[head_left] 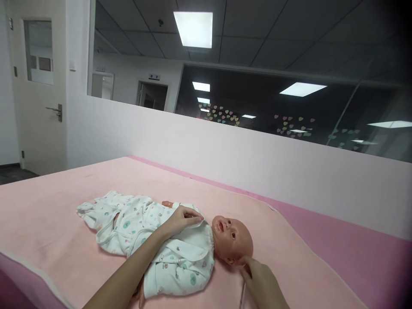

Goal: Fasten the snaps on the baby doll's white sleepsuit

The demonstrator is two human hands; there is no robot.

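Observation:
A baby doll (232, 237) lies on its back on the pink blanket (51, 214), head to the right. It wears a white patterned baby suit (141, 227). My left hand (182, 219) rests on the doll's chest, fingers pinching the suit's collar near the neck. My right hand (262, 283) comes in from the bottom edge, its fingertips touching the back of the doll's head. One small doll hand (167, 203) sticks out at the far side of the suit.
The blanket covers a wide pink mattress (337, 231) set against a low white wall (257, 159) topped by glass panes. A white door (35, 86) stands at the far left. The mattress's near left edge (28, 270) drops off.

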